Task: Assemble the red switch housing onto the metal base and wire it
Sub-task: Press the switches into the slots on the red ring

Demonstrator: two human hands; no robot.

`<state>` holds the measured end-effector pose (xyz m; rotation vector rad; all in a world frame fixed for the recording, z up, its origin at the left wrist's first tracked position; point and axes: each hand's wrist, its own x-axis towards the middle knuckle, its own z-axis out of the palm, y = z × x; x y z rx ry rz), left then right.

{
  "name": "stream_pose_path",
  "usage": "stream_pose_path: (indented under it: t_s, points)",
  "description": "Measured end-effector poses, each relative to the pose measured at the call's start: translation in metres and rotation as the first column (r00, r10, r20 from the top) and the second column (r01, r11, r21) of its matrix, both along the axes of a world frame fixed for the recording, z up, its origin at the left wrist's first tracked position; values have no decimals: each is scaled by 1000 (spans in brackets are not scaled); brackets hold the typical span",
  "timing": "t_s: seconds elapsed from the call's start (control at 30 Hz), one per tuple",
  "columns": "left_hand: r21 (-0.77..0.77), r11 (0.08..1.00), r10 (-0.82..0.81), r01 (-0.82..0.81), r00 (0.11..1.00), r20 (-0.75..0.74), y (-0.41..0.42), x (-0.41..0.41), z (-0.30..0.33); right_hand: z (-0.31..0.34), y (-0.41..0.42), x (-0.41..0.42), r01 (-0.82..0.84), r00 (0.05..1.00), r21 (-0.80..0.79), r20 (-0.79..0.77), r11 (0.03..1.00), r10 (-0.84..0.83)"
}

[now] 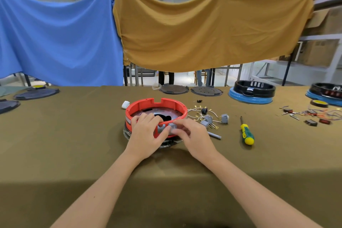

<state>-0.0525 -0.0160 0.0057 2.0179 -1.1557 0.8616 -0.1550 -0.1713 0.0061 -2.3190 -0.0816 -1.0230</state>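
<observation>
I see the red switch housing (157, 108) sitting near the middle of the desk (74, 135), a little toward its far edge. It is a round red plastic ring with a tall wall, open on top, with two square notches cut into its far rim and a window cut in the near wall. Inside the ring I can see the metal base (162, 113), a shiny grey disc with small holes and a dark irregular opening at its centre. A darker round rim shows under the ring at its near side.

My left hand (146, 133) grips the near wall of the housing, fingers curled over the rim and thumb pressing on the outside. My right hand (192, 135) pinches a small grey switch (172, 127) between thumb and fingertips, right at the window in the near wall; I cannot tell if it is seated.

Just right of the housing lies a tangle of white wires with brass terminals (199, 114) and more grey switches (224, 118). Further toward the right edge lies a green and yellow screwdriver (246, 133), its tip pointing to the far edge. A small white part (125, 104) lies touching the housing's left far side. Along the far edge stand dark round plates (174, 89) and a black housing on a blue ring (253, 91).
</observation>
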Motion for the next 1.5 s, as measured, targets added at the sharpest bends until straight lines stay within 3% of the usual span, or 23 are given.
stream_pose_path:
  t_s: [0.07,0.13,0.2,0.27,0.4,0.57,1.5]
  points:
    - [-1,1000,-14,14,1000,-3,0,0,1,1,-4,1,92,994,-99,73,991,-85]
    - [10,1000,-19,19,1000,-2,-2,1,1,10,-13,5,149,989,-200,42,968,-143]
    - [21,1000,-9,9,1000,9,-4,5,-1,17,-20,8,94,990,-268,-81,959,-119]
    - [27,1000,-9,8,1000,17,-6,10,-3,14,-21,9,51,991,-300,-105,953,-86]
    - [45,999,6,-8,999,39,-5,6,-4,2,-12,2,90,996,-244,2,966,-92]
    - [77,997,29,-31,999,22,-2,2,-4,2,-12,-1,158,987,-231,30,960,-155]
    - [68,998,5,1,995,-96,-3,-2,1,3,-16,4,110,994,-77,-12,991,-111]
